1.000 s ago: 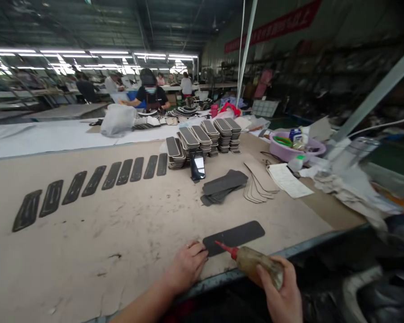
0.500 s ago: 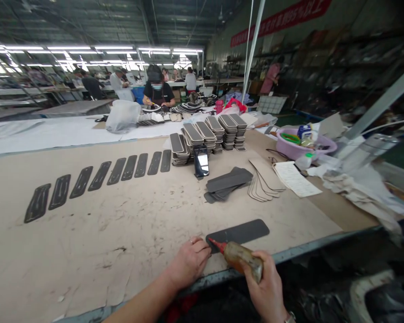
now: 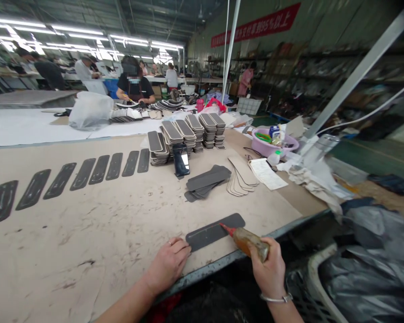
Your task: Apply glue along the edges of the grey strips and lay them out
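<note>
A dark grey rounded panel point(image 3: 210, 233) lies flat near the table's front edge, with a thin glistening line along part of its upper side. My left hand point(image 3: 171, 260) is closed at the panel's left end, its fingertips pressing the edge. In my right hand point(image 3: 269, 264) is a squeeze glue bottle point(image 3: 247, 241), amber and stained, held tilted with its red nozzle tip at the panel's surface, right of the middle. Beyond it lies a loose fan of dark grey panels point(image 3: 207, 180).
Several panels with shiny lines point(image 3: 59, 180) form a row at left. Stacks of pale-edged panels point(image 3: 173, 132) stand behind a phone point(image 3: 181, 160). To the right are pale sheets point(image 3: 240, 177), a written paper point(image 3: 267, 174) and a purple basin point(image 3: 272, 147). A co-worker point(image 3: 134, 85) sits across.
The bottle's nozzle has moved rightward along the panel from its left end, and a thin line now shows behind it. My left hand stays at the left end. The view has turned right.
</note>
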The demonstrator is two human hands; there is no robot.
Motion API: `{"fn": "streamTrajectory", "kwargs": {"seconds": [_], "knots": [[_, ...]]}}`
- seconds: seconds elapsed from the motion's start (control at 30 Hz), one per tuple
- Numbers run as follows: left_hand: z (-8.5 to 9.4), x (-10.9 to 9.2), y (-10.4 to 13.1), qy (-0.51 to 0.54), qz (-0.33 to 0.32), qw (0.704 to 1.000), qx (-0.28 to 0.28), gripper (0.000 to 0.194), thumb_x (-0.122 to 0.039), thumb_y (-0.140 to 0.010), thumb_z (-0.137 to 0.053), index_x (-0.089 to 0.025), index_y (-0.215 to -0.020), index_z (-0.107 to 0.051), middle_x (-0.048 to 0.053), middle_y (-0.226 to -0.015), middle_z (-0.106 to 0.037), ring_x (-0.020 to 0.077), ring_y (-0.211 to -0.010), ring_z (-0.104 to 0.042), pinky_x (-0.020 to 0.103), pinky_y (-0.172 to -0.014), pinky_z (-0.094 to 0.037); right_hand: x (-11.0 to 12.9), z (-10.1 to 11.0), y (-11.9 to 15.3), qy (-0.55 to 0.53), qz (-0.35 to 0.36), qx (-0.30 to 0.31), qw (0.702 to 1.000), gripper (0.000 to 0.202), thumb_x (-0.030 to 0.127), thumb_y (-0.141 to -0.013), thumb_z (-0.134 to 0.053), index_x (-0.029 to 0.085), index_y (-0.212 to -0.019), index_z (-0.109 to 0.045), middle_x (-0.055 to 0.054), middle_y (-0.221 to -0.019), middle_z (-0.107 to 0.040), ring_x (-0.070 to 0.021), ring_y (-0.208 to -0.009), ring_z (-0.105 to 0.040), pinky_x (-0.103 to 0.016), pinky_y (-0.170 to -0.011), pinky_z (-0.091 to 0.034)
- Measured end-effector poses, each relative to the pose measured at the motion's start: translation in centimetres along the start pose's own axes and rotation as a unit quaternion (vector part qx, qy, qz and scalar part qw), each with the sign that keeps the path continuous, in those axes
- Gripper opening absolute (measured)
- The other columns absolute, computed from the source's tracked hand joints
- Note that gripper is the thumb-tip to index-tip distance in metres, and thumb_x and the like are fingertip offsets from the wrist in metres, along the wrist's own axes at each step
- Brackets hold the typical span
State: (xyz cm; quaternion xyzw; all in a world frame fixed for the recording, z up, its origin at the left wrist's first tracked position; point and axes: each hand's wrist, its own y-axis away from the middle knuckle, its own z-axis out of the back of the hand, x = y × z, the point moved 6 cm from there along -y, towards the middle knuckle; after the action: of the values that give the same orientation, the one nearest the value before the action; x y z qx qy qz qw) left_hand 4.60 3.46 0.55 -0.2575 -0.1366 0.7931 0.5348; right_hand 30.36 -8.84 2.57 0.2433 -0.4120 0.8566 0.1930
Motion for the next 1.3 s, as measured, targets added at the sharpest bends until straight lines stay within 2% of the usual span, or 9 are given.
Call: {"fn": "streamTrajectory", "kwargs": {"seconds": [0.23, 0.4, 0.5, 0.57, 0.73, 0.87, 1.03, 1.3], "knots": [[-0.2, 0.1, 0.2, -0.007, -0.012, 1.000, -0.002, 0.023, -0.014, -0.092, -0.042, -0.013, -0.100, -0.064, 0.009, -0.096, -0.064, 0.0185, -0.092, -0.057, 0.035, -0.085, -0.053, -3.8, 1.4, -1.4, 0.041, -0.063, -0.065, 0.995, 0.042, 0.057, -0.083, -0.060, 0.018, -0.096, -0.052, -0.005, -0.085, -0.055, -0.0208, -0.071, -0.055, -0.031, -0.065, -0.044], [-0.3, 0.1, 0.2, -0.002, -0.012, 1.000, -0.004, 0.021, -0.013, -0.092, -0.044, -0.014, -0.100, -0.064, 0.008, -0.095, -0.064, 0.0179, -0.091, -0.057, 0.035, -0.086, -0.052, -4.3, 2.0, -1.8, 0.052, -0.084, -0.093, 0.991, 0.044, 0.059, -0.081, -0.060, 0.018, -0.096, -0.053, -0.005, -0.086, -0.055, -0.0214, -0.072, -0.055, -0.032, -0.065, -0.044], [-0.3, 0.1, 0.2, -0.002, -0.004, 1.000, 0.000, 0.021, -0.013, -0.091, -0.045, -0.014, -0.100, -0.063, 0.008, -0.094, -0.064, 0.0172, -0.090, -0.058, 0.035, -0.087, -0.052, -3.2, 2.5, -1.2, 0.041, -0.101, -0.104, 0.989, 0.045, 0.059, -0.080, -0.061, 0.018, -0.097, -0.053, -0.005, -0.087, -0.055, -0.0205, -0.071, -0.054, -0.030, -0.063, -0.043], [-0.3, 0.0, 0.2, 0.000, -0.005, 1.000, 0.002, 0.021, -0.013, -0.091, -0.045, -0.014, -0.100, -0.063, 0.008, -0.093, -0.065, 0.0171, -0.090, -0.058, 0.035, -0.087, -0.052, -1.8, 2.4, -0.6, 0.014, -0.108, -0.084, 0.990, 0.045, 0.058, -0.080, -0.062, 0.019, -0.099, -0.053, -0.004, -0.088, -0.055, -0.0190, -0.069, -0.054, -0.029, -0.061, -0.043], [-0.2, -0.2, 0.0, 0.001, 0.000, 1.000, 0.012, 0.022, -0.014, -0.092, -0.043, -0.014, -0.099, -0.064, 0.008, -0.089, -0.064, 0.0176, -0.089, -0.058, 0.037, -0.086, -0.052, 3.1, -0.3, 1.4, -0.088, -0.051, 0.030, 0.994, 0.034, 0.049, -0.085, -0.061, 0.020, -0.101, -0.051, -0.003, -0.087, -0.055, -0.0180, -0.072, -0.056, -0.027, -0.062, -0.045], [-0.1, -0.2, -0.2, 0.004, 0.012, 1.000, 0.027, 0.023, -0.014, -0.092, -0.043, -0.014, -0.097, -0.065, 0.008, -0.088, -0.063, 0.0179, -0.086, -0.056, 0.037, -0.083, -0.051, 5.7, -2.5, 2.3, -0.138, -0.018, 0.074, 0.987, 0.027, 0.042, -0.088, -0.059, 0.020, -0.102, -0.050, -0.003, -0.088, -0.054, -0.0180, -0.075, -0.056, -0.028, -0.066, -0.047], [-0.1, -0.2, -0.3, 0.004, 0.019, 0.999, 0.039, 0.023, -0.016, -0.092, -0.043, -0.015, -0.095, -0.065, 0.008, -0.087, -0.062, 0.0181, -0.085, -0.054, 0.036, -0.080, -0.051, 6.5, -3.4, 2.7, -0.152, 0.005, 0.098, 0.983, 0.023, 0.036, -0.090, -0.058, 0.021, -0.103, -0.049, -0.004, -0.091, -0.053, -0.0192, -0.081, -0.055, -0.031, -0.071, -0.048], [-0.3, -0.2, -0.4, 0.002, 0.022, 0.998, 0.054, 0.023, -0.017, -0.092, -0.043, -0.014, -0.097, -0.065, 0.008, -0.087, -0.061, 0.0179, -0.084, -0.053, 0.036, -0.081, -0.051, 6.1, -1.6, 3.6, -0.134, 0.022, 0.108, 0.985, 0.021, 0.034, -0.089, -0.058, 0.020, -0.103, -0.049, -0.004, -0.090, -0.054, -0.0198, -0.080, -0.055, -0.031, -0.070, -0.048]]}}
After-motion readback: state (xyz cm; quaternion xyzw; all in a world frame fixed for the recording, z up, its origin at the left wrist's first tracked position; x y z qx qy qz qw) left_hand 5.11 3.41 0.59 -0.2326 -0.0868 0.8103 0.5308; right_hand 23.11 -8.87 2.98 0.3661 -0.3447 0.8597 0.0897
